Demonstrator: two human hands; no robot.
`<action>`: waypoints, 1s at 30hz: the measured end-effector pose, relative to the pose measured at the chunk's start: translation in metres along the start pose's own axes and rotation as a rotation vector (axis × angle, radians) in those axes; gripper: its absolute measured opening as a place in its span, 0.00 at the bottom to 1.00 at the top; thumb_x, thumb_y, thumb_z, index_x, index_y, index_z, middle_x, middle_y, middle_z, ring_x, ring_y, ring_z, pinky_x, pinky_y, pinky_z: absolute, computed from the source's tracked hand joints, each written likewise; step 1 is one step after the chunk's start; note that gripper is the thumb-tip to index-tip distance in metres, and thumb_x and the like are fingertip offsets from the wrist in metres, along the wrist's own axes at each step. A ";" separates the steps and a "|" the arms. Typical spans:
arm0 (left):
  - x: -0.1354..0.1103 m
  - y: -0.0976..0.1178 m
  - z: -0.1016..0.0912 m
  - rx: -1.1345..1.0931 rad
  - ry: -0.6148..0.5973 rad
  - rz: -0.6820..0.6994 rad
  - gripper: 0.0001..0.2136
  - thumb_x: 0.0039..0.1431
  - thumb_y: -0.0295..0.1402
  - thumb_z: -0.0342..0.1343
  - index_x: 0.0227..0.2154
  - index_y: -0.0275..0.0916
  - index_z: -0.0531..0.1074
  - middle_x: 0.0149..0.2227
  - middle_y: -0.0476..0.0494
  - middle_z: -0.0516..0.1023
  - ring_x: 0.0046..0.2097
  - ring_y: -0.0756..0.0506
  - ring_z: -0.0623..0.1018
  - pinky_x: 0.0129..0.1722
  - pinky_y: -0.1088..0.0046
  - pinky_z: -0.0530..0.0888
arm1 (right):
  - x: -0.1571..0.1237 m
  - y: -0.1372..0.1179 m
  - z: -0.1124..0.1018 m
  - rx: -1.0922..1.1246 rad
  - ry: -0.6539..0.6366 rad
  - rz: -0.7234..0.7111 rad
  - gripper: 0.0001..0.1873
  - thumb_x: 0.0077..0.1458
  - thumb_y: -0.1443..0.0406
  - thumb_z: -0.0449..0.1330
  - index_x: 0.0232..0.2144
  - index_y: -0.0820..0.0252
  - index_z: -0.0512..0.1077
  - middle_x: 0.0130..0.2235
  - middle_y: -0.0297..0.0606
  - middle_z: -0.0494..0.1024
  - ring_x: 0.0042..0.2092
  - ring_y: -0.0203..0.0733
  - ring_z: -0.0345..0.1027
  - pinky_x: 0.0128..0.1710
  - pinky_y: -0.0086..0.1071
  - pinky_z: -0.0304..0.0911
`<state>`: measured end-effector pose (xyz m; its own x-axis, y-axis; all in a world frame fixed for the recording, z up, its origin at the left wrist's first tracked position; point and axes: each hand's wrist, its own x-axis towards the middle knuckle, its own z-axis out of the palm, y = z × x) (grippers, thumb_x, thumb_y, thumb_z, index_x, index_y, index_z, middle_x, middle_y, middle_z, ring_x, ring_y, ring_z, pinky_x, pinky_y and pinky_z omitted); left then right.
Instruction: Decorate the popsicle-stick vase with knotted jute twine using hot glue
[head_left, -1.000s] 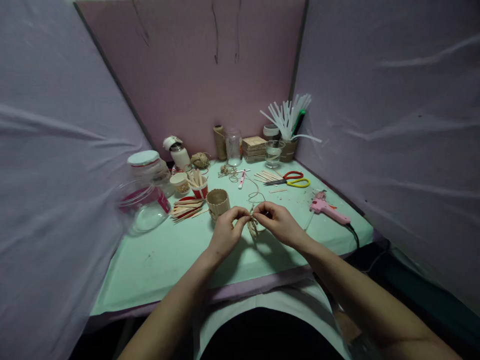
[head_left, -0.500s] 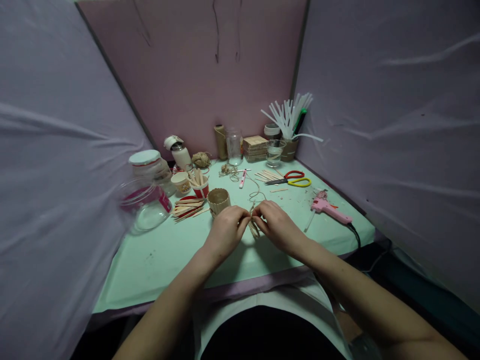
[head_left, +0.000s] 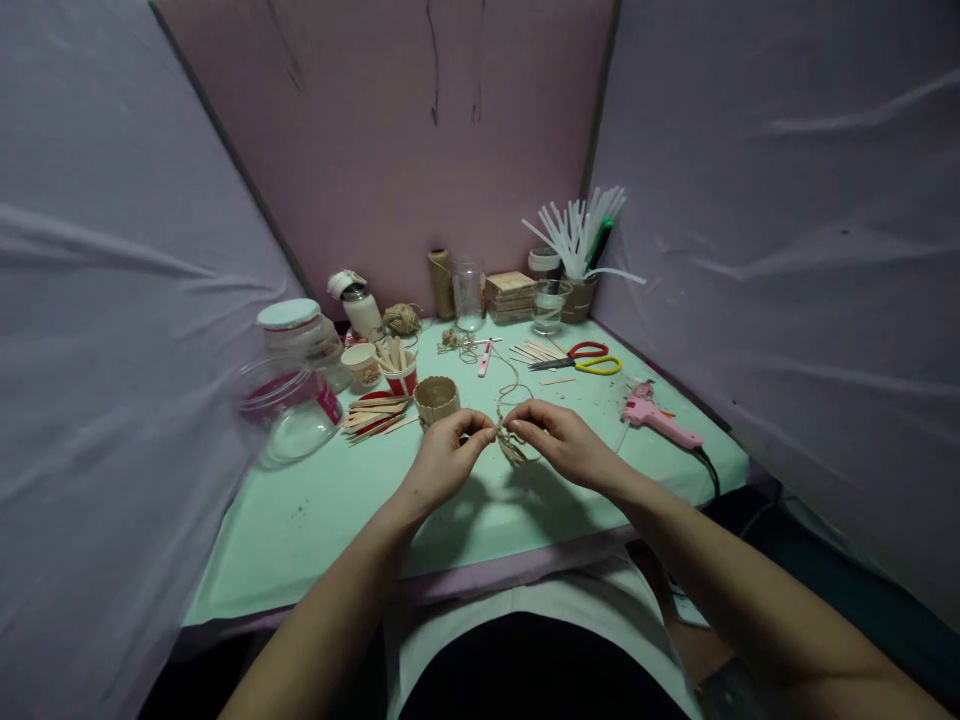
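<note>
Between my hands is a small bundle of tan twine (head_left: 514,450), its loose strands hanging down over the table. My left hand (head_left: 448,452) pinches it from the left with thumb and forefinger. From the right, my right hand (head_left: 559,438) pinches the twine near the same spot. A thin length of the twine trails up and back across the table from the bundle. Just beyond my left hand stands a round tan cup (head_left: 436,400) with a ridged outside, partly hidden by that hand.
To the right lie a pink glue gun (head_left: 664,418) and scissors (head_left: 592,362) with red and yellow handles. Craft sticks (head_left: 375,414) and a red paper cup (head_left: 400,378) of sticks are at left, beside clear jars (head_left: 300,430). A pink-and-white pen-like tool (head_left: 486,358) lies behind.
My hands have moved slightly apart, showing more of the twine between the fingertips. The bundle's loose ends have swung a little to the right and spread.
</note>
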<state>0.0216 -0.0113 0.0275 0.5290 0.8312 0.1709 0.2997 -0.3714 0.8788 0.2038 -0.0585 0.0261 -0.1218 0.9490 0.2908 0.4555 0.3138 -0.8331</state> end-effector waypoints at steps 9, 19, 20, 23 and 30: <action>-0.003 0.001 0.008 -0.332 0.033 -0.136 0.08 0.51 0.36 0.60 0.30 0.36 0.72 0.29 0.48 0.72 0.31 0.52 0.68 0.32 0.77 0.64 | -0.001 -0.002 0.008 0.138 0.014 0.061 0.06 0.53 0.63 0.58 0.29 0.61 0.71 0.27 0.32 0.72 0.30 0.34 0.64 0.32 0.28 0.60; -0.001 0.000 0.012 -0.585 0.001 -0.274 0.10 0.46 0.36 0.63 0.27 0.35 0.72 0.26 0.51 0.69 0.28 0.54 0.65 0.31 0.77 0.63 | -0.002 -0.006 0.006 0.125 0.027 0.078 0.07 0.52 0.62 0.59 0.27 0.61 0.72 0.26 0.32 0.72 0.30 0.34 0.63 0.31 0.28 0.59; -0.001 0.000 0.012 -0.536 0.011 -0.245 0.10 0.47 0.36 0.63 0.27 0.35 0.72 0.26 0.51 0.69 0.28 0.54 0.65 0.30 0.77 0.62 | -0.002 -0.007 0.007 0.120 0.033 0.083 0.07 0.52 0.62 0.59 0.27 0.61 0.72 0.26 0.32 0.72 0.30 0.34 0.64 0.32 0.28 0.59; -0.002 -0.001 0.011 -0.412 0.037 -0.173 0.11 0.48 0.38 0.62 0.27 0.34 0.72 0.26 0.51 0.69 0.29 0.53 0.65 0.30 0.76 0.62 | -0.003 -0.009 0.006 0.124 0.030 0.093 0.08 0.52 0.61 0.60 0.28 0.61 0.72 0.27 0.33 0.73 0.30 0.35 0.64 0.31 0.28 0.59; -0.002 0.000 0.009 -0.267 0.035 -0.101 0.10 0.51 0.37 0.59 0.29 0.34 0.74 0.28 0.48 0.74 0.31 0.51 0.69 0.33 0.75 0.65 | 0.001 -0.003 -0.001 0.287 -0.051 0.164 0.13 0.54 0.57 0.57 0.28 0.63 0.72 0.25 0.33 0.70 0.26 0.33 0.61 0.26 0.27 0.57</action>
<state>0.0271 -0.0169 0.0231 0.4778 0.8741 0.0874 0.1276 -0.1675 0.9776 0.2026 -0.0581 0.0294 -0.1144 0.9857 0.1241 0.2067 0.1458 -0.9675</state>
